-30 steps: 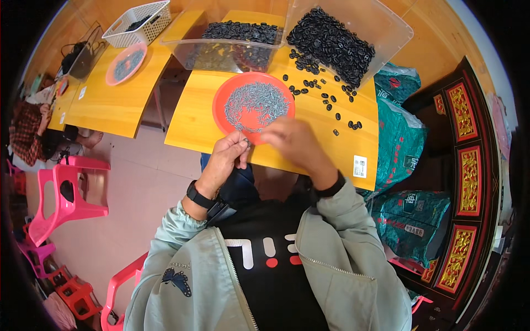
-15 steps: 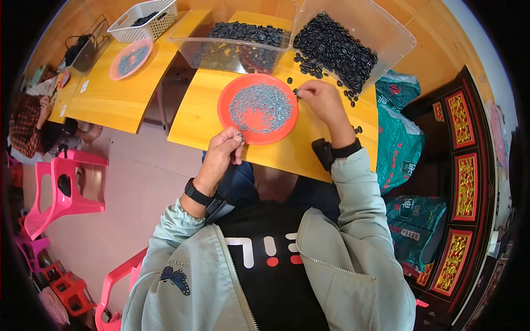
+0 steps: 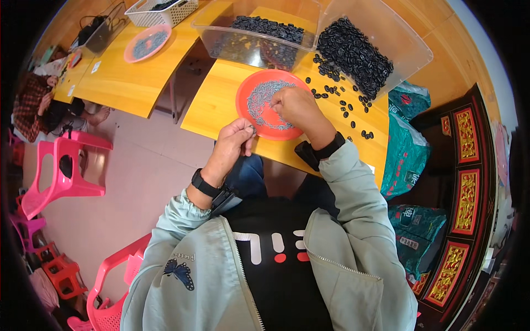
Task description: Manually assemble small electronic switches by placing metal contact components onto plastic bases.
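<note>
A round red plate (image 3: 241,98) holds a heap of small, slender grey metal pieces (image 3: 258,102), too small to tell whether screws or pins. My right hand (image 3: 301,107) is over the plate, its thumb and fingertips pinched together at the heap; what they hold, if anything, is hidden. Just off the plate's lower left rim, my left hand (image 3: 234,138) is closed with a small dark piece (image 3: 253,130) between thumb and forefinger. Small black oval pieces with holes (image 3: 345,105) lie loose on the yellow table (image 3: 207,107), right of the plate.
Behind the plate stands a clear bin (image 3: 232,52) of black pieces. A second clear bin (image 3: 411,49), tipped, spills more onto the table. On another table are a pink plate (image 3: 132,52) of grey pieces and a white basket (image 3: 182,14). Green bags (image 3: 406,160) stand at right.
My right hand has moved left from the plate's right edge, where it pinched a dark piece, to the grey heap. Loose black pieces show where it was. My left hand keeps its pinch.
</note>
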Action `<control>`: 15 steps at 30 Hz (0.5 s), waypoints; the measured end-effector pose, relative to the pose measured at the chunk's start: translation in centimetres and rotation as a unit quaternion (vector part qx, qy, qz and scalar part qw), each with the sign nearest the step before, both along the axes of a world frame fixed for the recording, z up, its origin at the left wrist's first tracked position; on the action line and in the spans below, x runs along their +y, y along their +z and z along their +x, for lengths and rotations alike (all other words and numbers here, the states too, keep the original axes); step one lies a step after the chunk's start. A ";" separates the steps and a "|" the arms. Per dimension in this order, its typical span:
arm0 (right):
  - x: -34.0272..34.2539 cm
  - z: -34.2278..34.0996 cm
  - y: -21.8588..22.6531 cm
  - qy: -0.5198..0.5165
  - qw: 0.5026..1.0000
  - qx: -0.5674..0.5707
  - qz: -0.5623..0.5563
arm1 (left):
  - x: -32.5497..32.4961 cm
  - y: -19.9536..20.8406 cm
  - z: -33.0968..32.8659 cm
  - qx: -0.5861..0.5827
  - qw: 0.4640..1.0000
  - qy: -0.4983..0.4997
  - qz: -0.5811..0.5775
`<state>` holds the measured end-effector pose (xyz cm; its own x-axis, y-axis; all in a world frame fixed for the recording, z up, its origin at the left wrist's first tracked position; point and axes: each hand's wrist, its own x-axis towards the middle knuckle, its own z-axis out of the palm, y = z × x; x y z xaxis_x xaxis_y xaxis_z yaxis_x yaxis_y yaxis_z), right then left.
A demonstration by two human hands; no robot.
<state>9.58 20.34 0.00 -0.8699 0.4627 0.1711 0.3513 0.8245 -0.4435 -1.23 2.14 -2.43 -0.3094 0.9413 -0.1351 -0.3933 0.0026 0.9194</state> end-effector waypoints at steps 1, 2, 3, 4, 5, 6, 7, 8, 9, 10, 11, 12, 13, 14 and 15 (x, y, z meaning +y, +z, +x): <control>0.1 -0.2 -0.3 0.008 1.000 -0.007 0.024 | 0.0 0.0 -0.1 -0.001 1.000 -0.011 -0.002; 0.2 -0.3 -0.6 0.017 0.999 -0.015 0.047 | 0.0 0.1 -0.2 -0.002 1.000 -0.023 -0.004; 0.3 -0.3 -0.8 0.017 0.999 -0.016 0.047 | 0.0 0.1 -0.3 -0.003 1.000 -0.023 -0.005; 0.2 -0.2 -0.7 0.008 0.998 -0.006 0.055 | 0.0 0.1 -0.3 -0.002 1.000 -0.015 0.003; 0.2 -0.2 -0.7 -0.002 0.998 0.003 0.063 | -0.1 0.1 -0.3 0.000 1.000 -0.007 0.011; 0.3 0.0 -0.5 -0.001 0.998 0.001 0.062 | -0.1 0.1 -0.4 -0.001 1.000 -0.006 0.010; 0.3 0.2 -0.2 0.015 0.999 -0.021 0.045 | -0.1 0.0 -0.5 -0.003 1.000 -0.003 0.006; 0.3 0.4 0.1 0.031 0.998 -0.044 0.028 | 0.0 0.0 -0.5 -0.004 1.000 0.000 0.001; 0.1 0.4 0.3 0.031 0.998 -0.046 0.027 | -0.1 -0.1 -0.6 -0.005 1.000 0.000 0.000; -0.1 0.6 0.6 0.042 0.997 -0.062 0.029 | -0.1 -0.3 -0.6 -0.001 1.000 -0.004 -0.002; -0.3 0.7 0.7 0.053 0.995 -0.077 0.030 | -0.1 -0.3 -0.6 0.003 1.000 -0.009 -0.005; -0.3 0.7 0.6 0.053 0.995 -0.078 0.030 | 0.0 -0.4 -0.5 0.002 1.000 -0.009 -0.005; -0.3 0.6 0.5 0.044 0.994 -0.090 0.038 | 0.0 -0.4 -0.5 0.001 1.000 -0.016 -0.004; -0.3 0.6 0.3 0.036 0.993 -0.102 0.047 | 0.1 -0.4 -0.4 -0.001 1.000 -0.023 -0.004; -0.3 0.5 0.2 0.036 0.993 -0.102 0.046 | 0.1 -0.4 -0.4 -0.001 1.000 -0.023 -0.004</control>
<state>10.10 20.02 0.20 -0.9213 0.3880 0.0266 0.3643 0.8849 -0.2901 -1.64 2.22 -2.81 -0.2652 0.9535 -0.1435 -0.3938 0.0287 0.9188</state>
